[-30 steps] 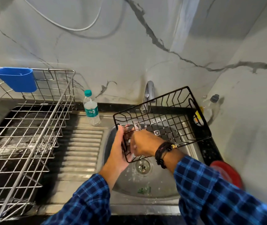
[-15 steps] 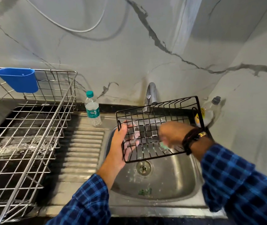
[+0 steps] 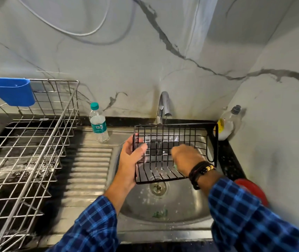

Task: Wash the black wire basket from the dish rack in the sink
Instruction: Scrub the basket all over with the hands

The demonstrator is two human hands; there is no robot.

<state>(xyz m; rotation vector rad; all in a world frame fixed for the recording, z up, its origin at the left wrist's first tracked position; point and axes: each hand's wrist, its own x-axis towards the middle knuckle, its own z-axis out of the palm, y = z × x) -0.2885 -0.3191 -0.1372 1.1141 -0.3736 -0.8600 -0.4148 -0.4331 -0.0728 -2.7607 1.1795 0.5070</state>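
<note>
Left hand point(image 3: 129, 161) fingers wrap black wire basket point(image 3: 176, 131) left end; right hand point(image 3: 187, 157) curled on green scrubber point(image 3: 175, 166). Hold steady, scrub each crossing.

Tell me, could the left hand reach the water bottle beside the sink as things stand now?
Probably not at once: the left hand grips the left end of the black wire basket. The drainboard between it and the water bottle looks free, so letting go should suffice.

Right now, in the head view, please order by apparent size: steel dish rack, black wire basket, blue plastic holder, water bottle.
1. steel dish rack
2. black wire basket
3. blue plastic holder
4. water bottle
The rack's nearness exaggerates it.
</note>
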